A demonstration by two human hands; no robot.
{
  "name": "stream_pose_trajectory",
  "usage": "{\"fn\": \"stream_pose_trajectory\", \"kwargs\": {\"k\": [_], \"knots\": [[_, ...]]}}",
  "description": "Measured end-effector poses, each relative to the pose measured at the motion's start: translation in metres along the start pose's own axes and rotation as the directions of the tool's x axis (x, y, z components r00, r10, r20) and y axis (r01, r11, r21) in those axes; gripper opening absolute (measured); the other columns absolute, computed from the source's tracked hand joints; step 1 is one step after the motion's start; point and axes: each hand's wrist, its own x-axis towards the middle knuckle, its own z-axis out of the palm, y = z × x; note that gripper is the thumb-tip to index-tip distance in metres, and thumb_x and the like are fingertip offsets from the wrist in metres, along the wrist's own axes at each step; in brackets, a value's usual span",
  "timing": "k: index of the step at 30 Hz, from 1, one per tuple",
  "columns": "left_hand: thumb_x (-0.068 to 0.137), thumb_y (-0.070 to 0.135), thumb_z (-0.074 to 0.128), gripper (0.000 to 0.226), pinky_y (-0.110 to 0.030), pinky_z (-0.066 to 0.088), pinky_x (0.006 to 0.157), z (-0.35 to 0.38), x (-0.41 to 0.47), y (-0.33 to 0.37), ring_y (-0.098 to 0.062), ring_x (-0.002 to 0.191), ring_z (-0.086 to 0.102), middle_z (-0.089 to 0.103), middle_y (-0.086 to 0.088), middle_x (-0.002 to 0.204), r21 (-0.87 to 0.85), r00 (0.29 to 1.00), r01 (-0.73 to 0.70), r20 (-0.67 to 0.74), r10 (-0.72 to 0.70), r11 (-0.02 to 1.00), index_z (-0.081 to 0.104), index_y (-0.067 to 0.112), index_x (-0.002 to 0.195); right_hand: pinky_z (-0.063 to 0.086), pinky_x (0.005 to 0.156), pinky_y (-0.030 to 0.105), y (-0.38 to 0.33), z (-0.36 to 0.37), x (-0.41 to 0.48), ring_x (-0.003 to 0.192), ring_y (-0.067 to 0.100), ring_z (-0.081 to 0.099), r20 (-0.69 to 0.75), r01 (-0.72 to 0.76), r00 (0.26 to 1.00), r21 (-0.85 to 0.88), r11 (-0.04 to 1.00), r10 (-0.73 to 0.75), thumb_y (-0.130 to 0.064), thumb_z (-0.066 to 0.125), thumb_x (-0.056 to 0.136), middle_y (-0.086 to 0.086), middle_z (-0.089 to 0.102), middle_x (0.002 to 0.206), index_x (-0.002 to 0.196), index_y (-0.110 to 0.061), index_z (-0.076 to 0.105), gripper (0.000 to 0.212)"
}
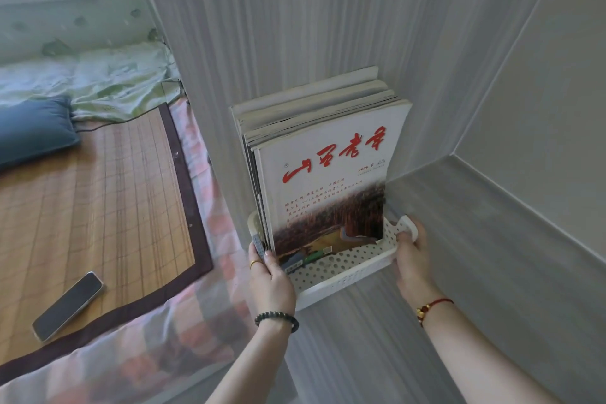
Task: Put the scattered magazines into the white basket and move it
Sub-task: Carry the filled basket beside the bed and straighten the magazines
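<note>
A white perforated basket (331,272) sits on a grey shelf surface (475,256) against a striped grey side panel. Several magazines (328,174) stand upright in it, the front one white with red lettering and a landscape photo. My left hand (270,279) grips the basket's left end, fingers curled over its rim beside the magazines. My right hand (414,257) grips the handle at the basket's right end.
A bed lies to the left with a bamboo mat (88,207), a phone (67,305) on the mat, a blue pillow (32,131) and a crumpled green-patterned blanket (108,82). Grey panels (541,108) enclose the shelf at the back and right.
</note>
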Motion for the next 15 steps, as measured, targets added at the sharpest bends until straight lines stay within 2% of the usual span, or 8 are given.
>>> {"fn": "stream_pose_trajectory", "kwargs": {"k": [3,4,7,11,13,15], "knots": [[0.096,0.017,0.031,0.044,-0.018,0.032,0.087,0.004,0.000,0.002,-0.027,0.123,0.045,0.047,-0.012,0.137,0.022,1.000,0.002,-0.014,-0.001,1.000,0.029,0.012,0.139,0.046,0.095,0.053,-0.002,0.004,0.002,0.110,0.034,0.055,-0.037,-0.001,0.999,0.001,1.000,0.001,-0.009,0.035,0.095,0.017,0.052,0.125,0.130,-0.021,0.039,0.037],[0.096,0.018,0.031,0.044,-0.018,0.032,0.085,0.005,-0.001,0.003,-0.027,0.123,0.045,0.047,-0.011,0.137,0.032,1.000,0.006,-0.011,-0.006,0.999,0.028,0.013,0.140,0.045,0.095,0.053,-0.004,0.005,0.003,0.110,0.034,0.054,-0.051,0.004,0.999,-0.005,1.000,-0.005,-0.008,0.034,0.095,0.018,0.052,0.125,0.129,-0.020,0.040,0.036],[0.096,0.019,0.030,0.046,-0.028,0.034,0.096,0.006,-0.001,0.003,-0.026,0.126,0.042,0.044,-0.009,0.140,0.017,0.999,0.017,0.042,-0.017,1.000,0.023,0.015,0.141,0.045,0.095,0.053,-0.008,0.004,0.007,0.110,0.034,0.054,-0.057,0.013,0.998,-0.020,1.000,-0.014,-0.009,0.035,0.095,0.018,0.052,0.126,0.127,-0.019,0.042,0.034],[0.096,0.017,0.033,0.047,-0.027,0.031,0.102,-0.002,0.000,0.003,-0.022,0.128,0.040,0.042,-0.010,0.140,-0.090,0.989,0.013,0.146,0.000,0.996,0.023,0.012,0.141,0.046,0.095,0.047,-0.016,-0.007,0.006,0.108,0.029,0.055,0.072,-0.015,0.997,-0.102,0.995,0.023,-0.014,0.043,0.094,0.015,0.051,0.127,0.131,-0.021,0.039,0.038],[0.095,0.019,0.036,0.051,-0.029,0.026,0.109,-0.009,0.002,0.006,-0.020,0.134,0.032,0.034,-0.009,0.146,-0.094,0.984,-0.001,0.179,0.018,0.996,0.018,0.012,0.142,0.043,0.096,0.038,-0.026,-0.013,0.005,0.114,0.025,0.051,0.111,0.053,0.994,-0.245,0.968,-0.027,-0.021,0.048,0.092,0.012,0.046,0.136,0.134,-0.020,0.037,0.044],[0.093,0.029,0.041,0.062,-0.034,0.018,0.115,-0.018,0.005,0.016,-0.014,0.139,0.020,0.020,-0.004,0.152,-0.144,0.977,-0.095,0.177,0.120,0.985,0.010,0.016,0.144,0.035,0.102,0.037,-0.044,-0.017,0.004,0.129,0.021,0.039,0.149,0.183,0.979,-0.360,0.915,-0.137,-0.038,0.052,0.088,0.004,0.036,0.146,0.138,-0.024,0.032,0.056]]}}
